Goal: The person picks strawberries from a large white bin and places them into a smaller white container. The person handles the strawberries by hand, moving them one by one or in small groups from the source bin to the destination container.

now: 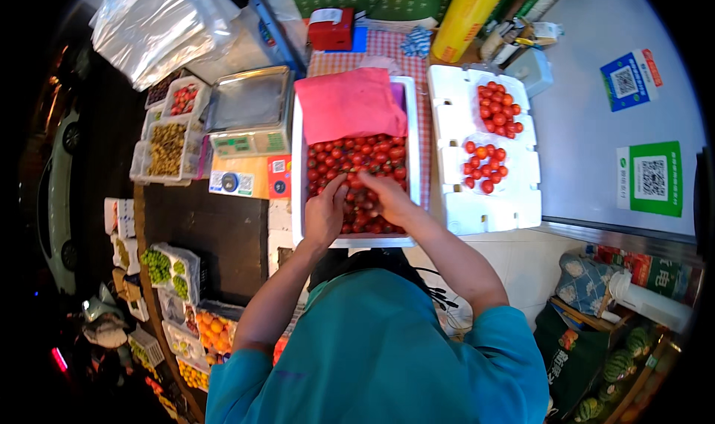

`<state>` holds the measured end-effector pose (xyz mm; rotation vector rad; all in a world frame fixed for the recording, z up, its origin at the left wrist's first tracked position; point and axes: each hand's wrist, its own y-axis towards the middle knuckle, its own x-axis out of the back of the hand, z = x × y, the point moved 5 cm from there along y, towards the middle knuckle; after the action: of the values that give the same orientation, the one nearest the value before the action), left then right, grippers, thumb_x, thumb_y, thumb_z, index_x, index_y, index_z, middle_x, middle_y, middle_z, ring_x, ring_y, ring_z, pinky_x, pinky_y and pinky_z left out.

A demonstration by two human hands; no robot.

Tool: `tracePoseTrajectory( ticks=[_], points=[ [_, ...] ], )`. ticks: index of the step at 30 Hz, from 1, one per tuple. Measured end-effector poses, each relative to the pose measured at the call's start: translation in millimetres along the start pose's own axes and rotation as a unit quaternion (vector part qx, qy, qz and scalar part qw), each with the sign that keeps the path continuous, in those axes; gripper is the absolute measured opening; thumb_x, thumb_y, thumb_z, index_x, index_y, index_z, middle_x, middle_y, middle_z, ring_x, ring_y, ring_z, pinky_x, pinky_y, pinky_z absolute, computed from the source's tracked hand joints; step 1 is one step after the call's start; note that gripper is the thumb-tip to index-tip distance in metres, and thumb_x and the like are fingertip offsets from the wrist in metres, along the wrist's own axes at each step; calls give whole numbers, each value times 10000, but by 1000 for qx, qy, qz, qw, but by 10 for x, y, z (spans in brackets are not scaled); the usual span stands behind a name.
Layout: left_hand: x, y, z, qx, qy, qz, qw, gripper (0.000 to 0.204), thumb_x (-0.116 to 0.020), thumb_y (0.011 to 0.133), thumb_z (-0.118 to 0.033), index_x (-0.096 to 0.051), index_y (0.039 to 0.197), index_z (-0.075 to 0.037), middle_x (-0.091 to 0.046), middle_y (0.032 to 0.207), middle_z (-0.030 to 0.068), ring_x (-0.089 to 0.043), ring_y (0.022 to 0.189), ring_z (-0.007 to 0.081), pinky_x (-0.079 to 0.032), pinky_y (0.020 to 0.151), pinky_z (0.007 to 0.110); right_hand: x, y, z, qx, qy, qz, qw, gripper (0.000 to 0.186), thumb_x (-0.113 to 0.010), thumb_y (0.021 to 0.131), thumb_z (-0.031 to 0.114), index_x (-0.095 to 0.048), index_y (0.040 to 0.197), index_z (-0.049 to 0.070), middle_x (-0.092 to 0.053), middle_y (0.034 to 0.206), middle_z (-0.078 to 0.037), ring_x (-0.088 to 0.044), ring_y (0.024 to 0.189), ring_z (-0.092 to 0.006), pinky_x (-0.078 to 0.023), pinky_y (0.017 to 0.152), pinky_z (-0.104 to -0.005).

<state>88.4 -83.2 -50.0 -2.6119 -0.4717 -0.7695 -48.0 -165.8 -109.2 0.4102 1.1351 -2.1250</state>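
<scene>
A deep white foam box (298, 193) of red cherry tomatoes (387, 152) stands right in front of me. A pink sheet (346, 107) covers its far part. My left hand (326, 214) reaches in over the near left side, its fingers bent down among the tomatoes. From the right, my right hand (389, 199) comes close to it with fingers curled inward over the middle of the pile. Fingertips of both hands nearly meet there. Whatever lies between them is too small and partly hidden to make out.
Right of the box, a white foam slab (484, 204) carries two clear packs of cherry tomatoes (497, 109). A weighing scale (249, 115) stands to the left, beside fruit tubs (167, 152). At the back are a red device (331, 30) and a yellow film roll (465, 18).
</scene>
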Motion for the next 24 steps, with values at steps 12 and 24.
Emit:
tracePoseTrajectory(
  ticks=[12,24],
  points=[
    [-186,95,241,28,-285,-61,956,316,-648,999,-167,-618,1265,2,-711,1074,94,-703,939,169,-577,761,306,-101,-230,-42,-33,97,22,994,449,-523,1042,496,-665,1119,78,-669,906,-40,-623,737,-155,-482,569,-265],
    [-104,-191,70,-8,-231,-35,972,294,-720,966,-179,-704,1210,-16,-575,707,-16,-605,683,115,-515,634,267,54,-384,-38,75,41,21,996,329,-640,1020,167,-605,1294,-11,-726,1106,-118,-727,910,-182,-607,732,-283]
  ],
)
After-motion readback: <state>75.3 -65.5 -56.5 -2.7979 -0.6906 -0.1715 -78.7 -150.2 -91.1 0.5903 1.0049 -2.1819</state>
